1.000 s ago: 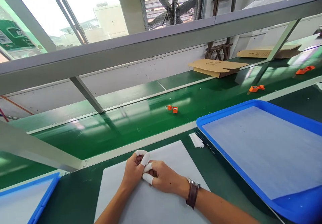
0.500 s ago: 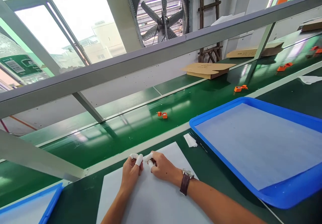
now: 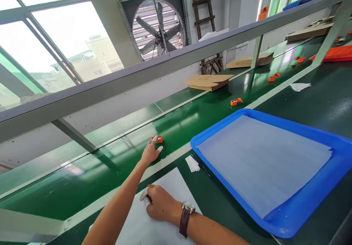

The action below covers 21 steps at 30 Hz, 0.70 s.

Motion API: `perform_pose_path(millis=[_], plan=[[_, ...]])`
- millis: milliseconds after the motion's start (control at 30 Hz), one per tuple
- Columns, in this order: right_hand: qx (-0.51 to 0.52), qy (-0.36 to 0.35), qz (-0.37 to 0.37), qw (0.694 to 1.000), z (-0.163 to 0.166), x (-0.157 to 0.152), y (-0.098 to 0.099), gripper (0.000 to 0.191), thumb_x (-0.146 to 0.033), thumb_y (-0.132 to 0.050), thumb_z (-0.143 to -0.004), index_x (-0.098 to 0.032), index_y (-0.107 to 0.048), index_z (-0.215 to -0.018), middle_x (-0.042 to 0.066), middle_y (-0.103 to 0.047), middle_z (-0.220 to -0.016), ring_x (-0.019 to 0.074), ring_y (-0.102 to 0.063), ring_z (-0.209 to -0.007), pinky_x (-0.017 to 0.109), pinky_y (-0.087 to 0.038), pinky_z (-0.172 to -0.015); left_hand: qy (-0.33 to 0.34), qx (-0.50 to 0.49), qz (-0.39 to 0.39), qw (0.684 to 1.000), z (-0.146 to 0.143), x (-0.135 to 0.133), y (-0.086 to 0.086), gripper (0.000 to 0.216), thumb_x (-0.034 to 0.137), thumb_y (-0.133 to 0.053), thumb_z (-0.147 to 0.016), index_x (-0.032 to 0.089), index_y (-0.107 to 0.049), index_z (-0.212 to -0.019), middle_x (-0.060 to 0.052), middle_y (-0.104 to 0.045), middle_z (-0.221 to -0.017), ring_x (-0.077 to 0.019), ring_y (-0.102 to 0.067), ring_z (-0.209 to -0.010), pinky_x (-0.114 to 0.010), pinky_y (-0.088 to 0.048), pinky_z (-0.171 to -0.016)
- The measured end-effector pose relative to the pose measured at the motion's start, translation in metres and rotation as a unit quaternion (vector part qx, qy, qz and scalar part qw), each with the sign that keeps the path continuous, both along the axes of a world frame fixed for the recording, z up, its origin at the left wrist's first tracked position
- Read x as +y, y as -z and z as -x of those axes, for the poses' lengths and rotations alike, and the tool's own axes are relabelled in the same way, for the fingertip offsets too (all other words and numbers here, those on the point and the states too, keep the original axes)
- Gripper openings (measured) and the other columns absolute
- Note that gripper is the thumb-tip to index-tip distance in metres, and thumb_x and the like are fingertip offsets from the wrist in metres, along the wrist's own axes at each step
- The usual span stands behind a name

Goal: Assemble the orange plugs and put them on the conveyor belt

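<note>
My left hand (image 3: 150,152) reaches over the green belt (image 3: 187,125), its white-covered thumb and index finger apart. The index fingertip is at a small orange part (image 3: 160,139) with a round ring, partly behind that finger. From this view I cannot tell whether they touch. My right hand (image 3: 162,204) rests on a white paper sheet (image 3: 172,182), fingers curled in. White covers are on its thumb and index finger too, and no object shows between them. A watch with a dark strap (image 3: 184,221) is on the right wrist.
A blue tray (image 3: 283,230) lined with white paper lies at right, beside a small white scrap (image 3: 192,164). More orange parts (image 3: 236,102) sit farther along the belt. A cardboard box (image 3: 210,81) stands behind it. A grey rail (image 3: 132,78) crosses above.
My left hand has left my right hand and stretched forward to the orange part on the belt. My right hand stays over the paper. The view has shifted right.
</note>
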State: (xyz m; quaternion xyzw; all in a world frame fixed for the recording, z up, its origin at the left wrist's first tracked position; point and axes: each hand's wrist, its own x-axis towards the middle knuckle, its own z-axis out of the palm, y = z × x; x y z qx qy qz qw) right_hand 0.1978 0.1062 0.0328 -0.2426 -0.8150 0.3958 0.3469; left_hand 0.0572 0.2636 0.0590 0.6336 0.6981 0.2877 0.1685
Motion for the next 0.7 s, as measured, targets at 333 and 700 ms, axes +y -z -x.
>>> perform_pose_path(millis=[333,700], plan=[[0.026,0.003,0.015,1.0,0.001,0.004,0.002,0.037,-0.002,-0.052,-0.07,-0.017,-0.073,-0.096,0.007,-0.072,-0.094,0.0195,-0.069,-0.086,0.024,-0.052,-0.082,-0.03,-0.06,-0.027,0.997,-0.006,0.002,-0.007,0.037,0.034,-0.056,-0.09,0.02,-0.056,-0.124,-0.012,-0.065,-0.118,-0.0246,-0.069,-0.098,-0.04,-0.055,-0.086],[0.213,-0.075,0.429,0.875,0.01,0.005,-0.01,0.042,-0.049,-0.039,-0.097,-0.014,-0.062,-0.105,0.007,-0.065,-0.086,0.0164,-0.065,-0.059,0.027,-0.049,-0.047,-0.005,-0.26,-0.094,0.961,0.023,-0.237,-0.031,0.045,0.03,-0.075,-0.081,0.025,-0.058,-0.122,-0.008,-0.064,-0.121,-0.0231,-0.068,-0.106,-0.042,-0.058,-0.094]])
